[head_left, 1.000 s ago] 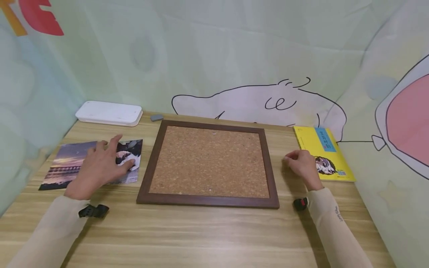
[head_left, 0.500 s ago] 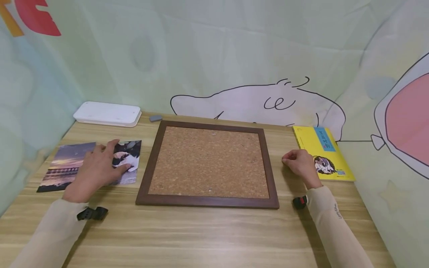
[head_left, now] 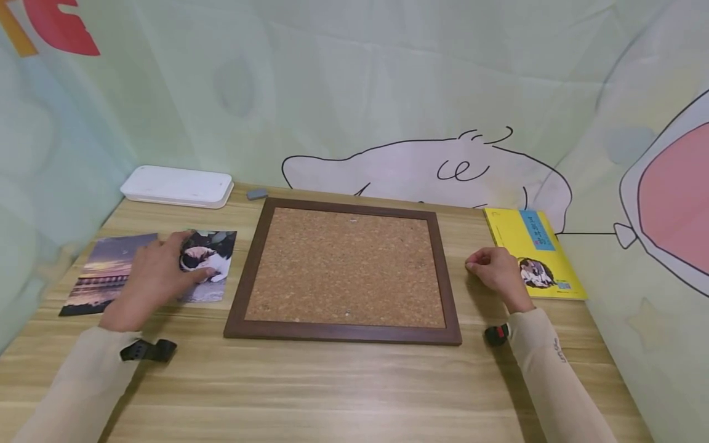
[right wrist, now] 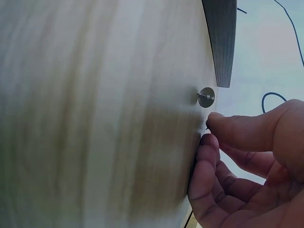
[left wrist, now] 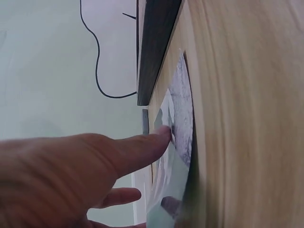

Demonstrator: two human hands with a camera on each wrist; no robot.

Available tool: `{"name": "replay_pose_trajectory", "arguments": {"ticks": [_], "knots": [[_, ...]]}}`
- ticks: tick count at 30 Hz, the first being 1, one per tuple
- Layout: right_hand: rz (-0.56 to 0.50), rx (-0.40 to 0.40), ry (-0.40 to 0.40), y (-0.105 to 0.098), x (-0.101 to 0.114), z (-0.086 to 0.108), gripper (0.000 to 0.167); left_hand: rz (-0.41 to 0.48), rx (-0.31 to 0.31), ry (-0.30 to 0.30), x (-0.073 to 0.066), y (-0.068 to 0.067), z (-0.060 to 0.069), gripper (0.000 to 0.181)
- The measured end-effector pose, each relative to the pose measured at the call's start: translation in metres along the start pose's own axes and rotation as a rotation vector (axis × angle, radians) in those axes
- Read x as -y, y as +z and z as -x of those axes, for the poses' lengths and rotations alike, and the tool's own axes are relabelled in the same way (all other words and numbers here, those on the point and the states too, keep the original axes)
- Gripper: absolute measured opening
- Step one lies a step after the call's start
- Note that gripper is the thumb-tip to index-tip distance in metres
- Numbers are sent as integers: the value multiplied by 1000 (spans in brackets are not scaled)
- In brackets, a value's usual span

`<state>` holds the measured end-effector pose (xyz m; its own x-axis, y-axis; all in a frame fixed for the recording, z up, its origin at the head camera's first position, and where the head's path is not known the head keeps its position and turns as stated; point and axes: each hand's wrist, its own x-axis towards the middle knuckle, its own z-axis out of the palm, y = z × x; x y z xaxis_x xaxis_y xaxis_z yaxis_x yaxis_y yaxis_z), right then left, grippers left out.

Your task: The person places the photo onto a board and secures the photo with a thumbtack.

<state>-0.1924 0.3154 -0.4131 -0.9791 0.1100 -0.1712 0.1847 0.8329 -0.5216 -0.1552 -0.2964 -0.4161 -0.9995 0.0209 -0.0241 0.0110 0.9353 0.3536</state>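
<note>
Sunset photo [head_left: 91, 280] near the bench [head_left: 332, 394]'s left edge, left hand [head_left: 149, 274] partly over it. Fingers loosely spread, thumb touching the cat photo [head_left: 218, 255], whose edge bows off the bench; probably steadying it. Cork board [head_left: 346, 271] flat mid-bench, likely for two-handed access. Tack [right wrist: 206, 97] beside right hand [head_left: 498, 274]; thumb and finger nearly together, can't tell what's between. Yellow book [head_left: 543, 255] near right edge.
</note>
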Motion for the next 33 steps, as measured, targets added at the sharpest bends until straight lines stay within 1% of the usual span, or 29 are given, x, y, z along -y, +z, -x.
{"name": "replay_pose_trajectory", "arguments": {"ticks": [6,9,12,15,20,23,28,33], "knots": [[-18,14,1,-1,-1,0,19,28,-10,-20,10,-2,-4,76],[-24,19,5,-1,-2,0,19,61,-1,-34,17,-3,-6,69],[-30,26,15,-2,-1,1,19,110,1,-50,21,-4,-7,60],[-45,30,23,-3,1,1,19,191,-9,-57,24,-5,-6,53],[-49,27,13,-4,5,1,20,300,-28,-85,23,-8,-3,50],[-53,26,13,-5,8,2,22,330,-30,-116,22,-9,-3,50],[-104,27,22,-8,18,7,24,388,-36,-160,20,-13,-4,51],[-140,25,-8,-9,28,13,24,452,-50,-205,13,-19,-4,54]]}}
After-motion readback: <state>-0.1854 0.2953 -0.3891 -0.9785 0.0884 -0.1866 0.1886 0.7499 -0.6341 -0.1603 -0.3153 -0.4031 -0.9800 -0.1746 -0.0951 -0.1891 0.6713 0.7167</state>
